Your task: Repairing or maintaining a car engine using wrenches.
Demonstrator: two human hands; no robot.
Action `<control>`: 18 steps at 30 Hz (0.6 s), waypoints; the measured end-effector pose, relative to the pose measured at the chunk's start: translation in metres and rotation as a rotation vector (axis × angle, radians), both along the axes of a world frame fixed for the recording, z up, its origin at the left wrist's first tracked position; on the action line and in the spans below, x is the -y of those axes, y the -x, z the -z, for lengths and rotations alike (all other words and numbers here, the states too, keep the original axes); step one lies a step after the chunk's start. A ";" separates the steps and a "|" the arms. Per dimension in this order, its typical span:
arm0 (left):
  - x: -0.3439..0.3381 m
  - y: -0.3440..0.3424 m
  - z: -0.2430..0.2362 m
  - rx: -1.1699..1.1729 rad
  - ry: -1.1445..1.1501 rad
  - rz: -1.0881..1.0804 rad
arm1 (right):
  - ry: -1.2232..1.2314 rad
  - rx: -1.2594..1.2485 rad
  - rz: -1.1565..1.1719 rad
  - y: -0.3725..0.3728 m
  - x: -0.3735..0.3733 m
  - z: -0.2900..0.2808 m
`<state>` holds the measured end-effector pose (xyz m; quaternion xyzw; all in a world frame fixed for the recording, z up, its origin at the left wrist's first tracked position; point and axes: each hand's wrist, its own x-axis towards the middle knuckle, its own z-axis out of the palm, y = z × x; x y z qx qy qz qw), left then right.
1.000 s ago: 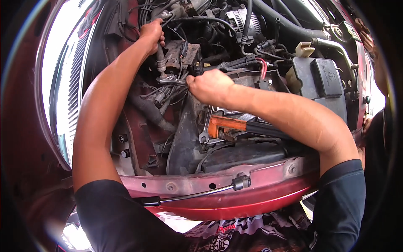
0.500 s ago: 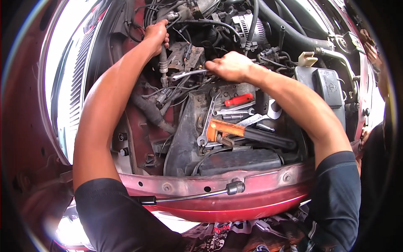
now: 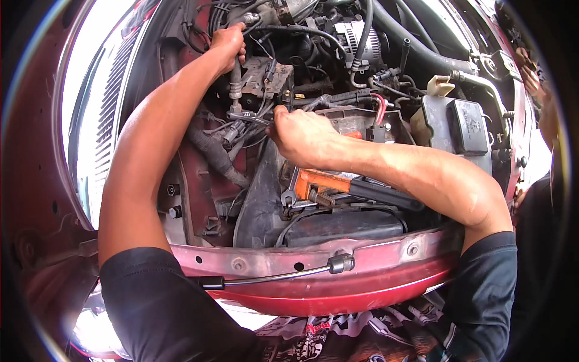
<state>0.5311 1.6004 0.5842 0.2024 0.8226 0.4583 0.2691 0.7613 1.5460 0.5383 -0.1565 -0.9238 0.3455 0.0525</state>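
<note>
My left hand (image 3: 228,47) is closed round the upper part of a dark hose (image 3: 235,75) at the far left of the engine bay. The hose runs down to a pale metal fitting (image 3: 237,108). My right hand (image 3: 301,136) is closed on a wrench (image 3: 253,119), which points left with its head at that fitting. Whether its jaws sit on the fitting, I cannot tell. Below my right hand lie an orange pipe wrench (image 3: 325,180) with a black handle and a combination wrench (image 3: 289,196). My forearm partly hides a red screwdriver handle (image 3: 354,134).
A metal box (image 3: 256,75) with wires stands between my hands. An alternator (image 3: 356,39) sits at the back, a coolant reservoir (image 3: 443,123) at the right. A strut rod (image 3: 283,276) crosses the red front panel (image 3: 374,253). Another person's hand (image 3: 531,81) shows at the right edge.
My right hand has come nearer and to the left, swinging the wrench's handle end toward me. My right forearm now covers several loose tools. My left hand stays in place.
</note>
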 end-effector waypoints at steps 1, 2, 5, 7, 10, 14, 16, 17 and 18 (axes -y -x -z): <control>0.001 0.000 0.000 0.001 0.000 -0.001 | 0.109 0.044 0.045 0.002 0.005 -0.006; 0.002 0.000 0.001 -0.004 0.002 0.001 | 0.218 0.089 0.091 0.003 0.008 -0.013; 0.000 -0.002 0.000 -0.007 -0.006 0.011 | 0.377 0.081 0.144 0.006 0.012 -0.016; 0.001 -0.001 0.001 0.001 -0.004 0.017 | 0.451 0.060 0.161 0.007 0.018 -0.025; 0.000 0.002 0.000 -0.006 -0.002 0.010 | 1.029 0.053 0.280 0.019 0.031 -0.042; 0.001 0.003 0.003 0.002 0.015 0.032 | 1.327 0.045 0.321 0.026 0.041 -0.062; 0.001 0.001 0.004 0.003 0.025 0.032 | 1.360 0.041 0.390 0.032 0.045 -0.060; -0.001 0.001 0.003 0.005 0.012 0.037 | 1.418 0.026 0.342 0.034 0.043 -0.056; -0.001 0.002 0.004 0.004 -0.002 0.038 | 1.474 0.012 0.289 0.035 0.040 -0.055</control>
